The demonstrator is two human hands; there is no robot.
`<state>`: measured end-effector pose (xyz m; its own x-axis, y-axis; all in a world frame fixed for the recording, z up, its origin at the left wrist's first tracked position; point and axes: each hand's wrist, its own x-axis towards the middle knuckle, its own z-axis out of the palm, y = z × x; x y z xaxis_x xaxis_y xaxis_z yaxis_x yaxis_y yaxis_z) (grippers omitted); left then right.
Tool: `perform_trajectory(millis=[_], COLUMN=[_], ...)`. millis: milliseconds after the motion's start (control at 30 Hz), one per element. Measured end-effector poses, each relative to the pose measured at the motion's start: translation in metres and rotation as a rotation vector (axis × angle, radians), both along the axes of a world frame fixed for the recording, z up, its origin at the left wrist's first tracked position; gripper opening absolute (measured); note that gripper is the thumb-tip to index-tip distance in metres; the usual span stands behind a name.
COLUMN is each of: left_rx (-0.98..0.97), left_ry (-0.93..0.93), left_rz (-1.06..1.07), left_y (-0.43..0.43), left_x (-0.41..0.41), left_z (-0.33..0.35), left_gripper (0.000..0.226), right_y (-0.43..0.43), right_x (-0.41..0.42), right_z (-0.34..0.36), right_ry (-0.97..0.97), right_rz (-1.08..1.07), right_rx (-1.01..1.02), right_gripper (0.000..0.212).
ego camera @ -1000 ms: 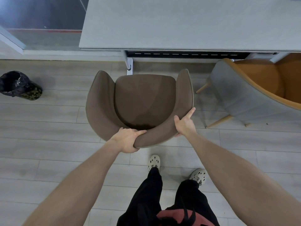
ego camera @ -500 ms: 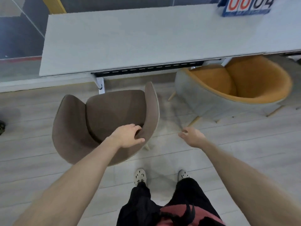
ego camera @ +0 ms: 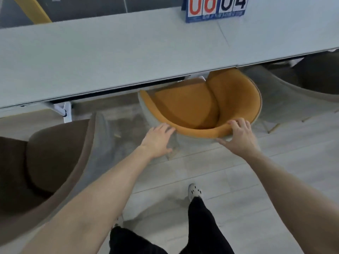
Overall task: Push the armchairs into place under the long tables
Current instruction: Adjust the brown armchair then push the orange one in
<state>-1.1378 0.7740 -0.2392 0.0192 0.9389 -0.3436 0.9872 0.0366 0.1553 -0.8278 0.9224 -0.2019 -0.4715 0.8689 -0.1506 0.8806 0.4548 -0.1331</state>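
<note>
An orange armchair (ego camera: 192, 105) with a grey outer shell stands at the edge of the long pale table (ego camera: 113, 57), its front part tucked under the tabletop. My right hand (ego camera: 238, 136) grips the chair's back rim from above, fingers curled over it. My left hand (ego camera: 157, 140) lies flat with spread fingers against the grey shell at the rim's left side. A brown armchair (ego camera: 45, 162) stands at the lower left, out from the table, with neither hand on it.
A white table leg (ego camera: 65, 110) stands between the two chairs. Another dark chair (ego camera: 319, 79) sits under the table at the far right. A blue card with large numbers (ego camera: 216, 8) stands on the table. My feet are on the pale plank floor (ego camera: 256, 189).
Both hands left the brown armchair and moved right onto the orange armchair. My view shifted right, so the brown chair now sits at the left edge.
</note>
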Motion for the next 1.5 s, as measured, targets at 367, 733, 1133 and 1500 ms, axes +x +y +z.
perform_trajectory(millis=[367, 733, 1133, 1500], left_rx=[-0.01, 0.005, -0.064, -0.033], left_ry=[0.027, 0.094, 0.037, 0.021], left_rz=[0.117, 0.093, 0.094, 0.083], left_y=[0.096, 0.066, -0.082, -0.139], left_x=[0.114, 0.123, 0.137, 0.133], left_z=[-0.044, -0.033, -0.039, -0.043], left_gripper=[0.069, 0.046, 0.056, 0.065], right_y=[0.164, 0.11, -0.038, -0.083], right_x=[0.054, 0.065, 0.101, 0.101], right_z=[-0.032, -0.034, -0.044, -0.046], right_ry=[-0.32, -0.239, -0.19, -0.158], right_rz=[0.54, 0.492, 0.579, 0.653], right_rx=[-0.098, -0.116, -0.147, -0.114], right_gripper=[0.094, 0.078, 0.087, 0.085])
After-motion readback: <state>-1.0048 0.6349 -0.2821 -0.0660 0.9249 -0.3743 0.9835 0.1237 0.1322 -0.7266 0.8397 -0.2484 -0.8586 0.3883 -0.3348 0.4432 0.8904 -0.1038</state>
